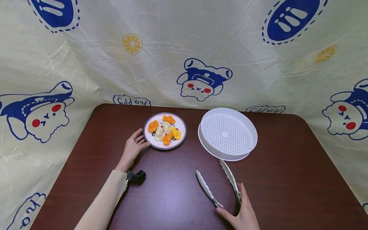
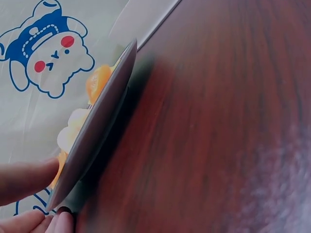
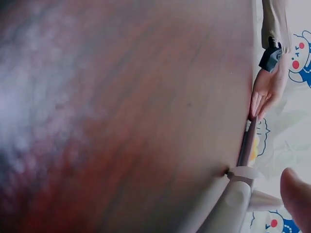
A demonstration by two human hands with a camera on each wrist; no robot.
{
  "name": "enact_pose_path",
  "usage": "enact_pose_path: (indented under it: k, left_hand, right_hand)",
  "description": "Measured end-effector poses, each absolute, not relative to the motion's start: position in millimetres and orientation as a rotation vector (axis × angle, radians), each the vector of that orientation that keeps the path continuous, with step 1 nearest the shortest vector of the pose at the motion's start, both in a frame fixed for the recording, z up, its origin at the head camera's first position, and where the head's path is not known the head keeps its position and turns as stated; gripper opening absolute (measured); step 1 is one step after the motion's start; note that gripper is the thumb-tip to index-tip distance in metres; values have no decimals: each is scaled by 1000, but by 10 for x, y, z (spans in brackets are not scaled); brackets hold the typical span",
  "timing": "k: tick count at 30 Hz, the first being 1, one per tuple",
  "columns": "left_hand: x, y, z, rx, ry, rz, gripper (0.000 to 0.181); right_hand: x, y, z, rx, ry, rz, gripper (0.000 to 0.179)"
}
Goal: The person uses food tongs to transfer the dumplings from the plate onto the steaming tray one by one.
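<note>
Cartoon-print backdrop [image 1: 161,64] with upside-down "happy" lettering [image 1: 131,100] behind plate [image 1: 180,122] and tongs [image 1: 229,174].

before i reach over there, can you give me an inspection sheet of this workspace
Surface: dark brown table, glare near the front
Job's things: plate with six small orange, yellow and white pieces; round white tray with holes; spread tongs
Clutter: nothing seen
Hands: left hand pinches the plate's edge, black band on its wrist; right hand holds the tongs
Cables: nothing seen
Surroundings: pale printed sheet behind and beside the table
</note>
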State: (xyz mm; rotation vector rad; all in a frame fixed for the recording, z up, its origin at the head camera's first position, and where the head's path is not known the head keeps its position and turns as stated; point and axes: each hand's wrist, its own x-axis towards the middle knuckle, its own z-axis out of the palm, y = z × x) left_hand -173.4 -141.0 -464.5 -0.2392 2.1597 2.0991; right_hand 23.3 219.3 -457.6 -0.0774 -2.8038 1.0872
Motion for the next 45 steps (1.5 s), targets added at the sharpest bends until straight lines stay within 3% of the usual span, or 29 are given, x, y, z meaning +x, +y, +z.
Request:
enact_pose_path:
  k: [8,18,27,45]
  left_hand:
    - [-1731,-1424,-4664,-241,2146,2091,77]
    - [-1733,-1472,-4681,-164,2240,1975,78]
    - [-1719,-1454,-4668,-119,2252,1980,76]
    - [-1712,-1439,-4679,-147,2281,1964,77]
  right_hand:
    - [230,2207,-4643,-3,-2785,1010,120]
    - [197,2224,-4671,82,-2742,928,112]
    - [166,2197,-4553,102,-2757,906,106]
    - [-230,2046,-4102,143,-2868,1098,97]
